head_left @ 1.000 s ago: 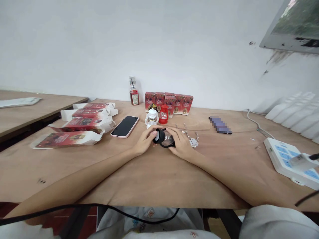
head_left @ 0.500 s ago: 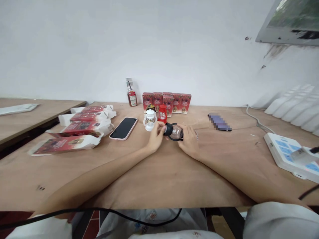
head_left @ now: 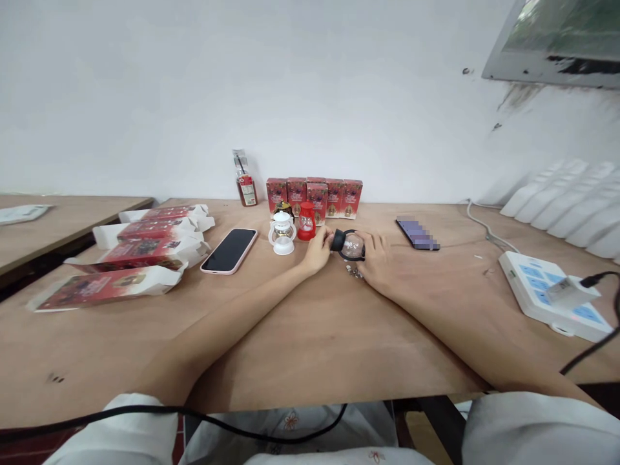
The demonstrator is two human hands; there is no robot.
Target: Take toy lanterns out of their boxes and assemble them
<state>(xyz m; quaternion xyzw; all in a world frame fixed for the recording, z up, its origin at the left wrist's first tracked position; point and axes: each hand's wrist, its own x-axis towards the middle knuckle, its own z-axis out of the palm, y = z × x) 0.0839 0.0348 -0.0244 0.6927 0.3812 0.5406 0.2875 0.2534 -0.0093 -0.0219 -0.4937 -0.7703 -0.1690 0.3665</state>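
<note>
Black lantern with clear round globe [head_left: 352, 246] moved right, left hand [head_left: 318, 250] and right hand [head_left: 378, 259] clamped on ends, over brown wooden table [head_left: 300, 336]. White wall [head_left: 290, 84] behind. Red card boxes [head_left: 317, 199] near clear bottle [head_left: 247, 191], red-brown stuff inside.

Four lanterns [head_left: 353, 245], six standing boxes [head_left: 318, 199] — one bottle [head_left: 247, 190].

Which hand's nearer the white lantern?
Left. The left hand is just to the right of the white lantern, at one end of the black lantern; the right hand is farther right, holding the black lantern's other end.
</note>
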